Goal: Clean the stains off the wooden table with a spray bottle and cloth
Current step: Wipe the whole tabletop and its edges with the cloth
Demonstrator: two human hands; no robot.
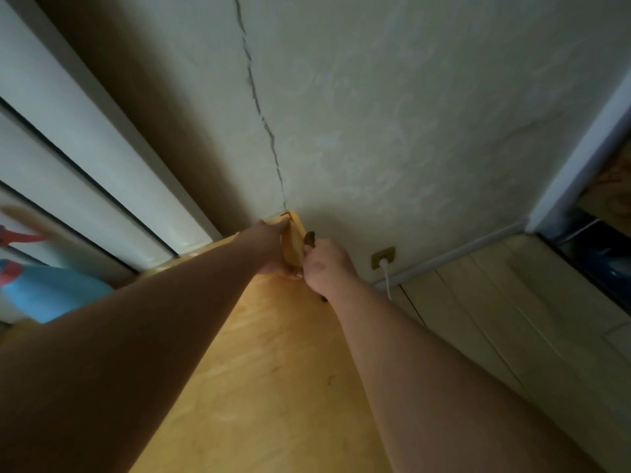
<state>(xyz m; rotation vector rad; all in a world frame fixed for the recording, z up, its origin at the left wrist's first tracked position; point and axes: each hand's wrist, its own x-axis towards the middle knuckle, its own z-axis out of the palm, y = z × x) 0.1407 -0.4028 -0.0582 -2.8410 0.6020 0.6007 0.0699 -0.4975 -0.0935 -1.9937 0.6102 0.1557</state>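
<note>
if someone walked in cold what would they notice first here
Two bare arms stretch up the frame to the far corner of the yellow wooden table, where the left hand and right hand meet on something the view does not make clear. Above them a long dark crack runs down the pale wall. A blue spray bottle with a red top sits blurred at the left edge.

Both forearms are bare from the lower frame edge to the wrists; no sleeve, watch, band or glove is visible on either. The left hand point(273, 247) shows no ring on the fingers in view, and one short, unpainted nail is visible at a fingertip. The right hand point(324, 268) carries a small oval mark behind the knuckles, back from the fingers.
</note>
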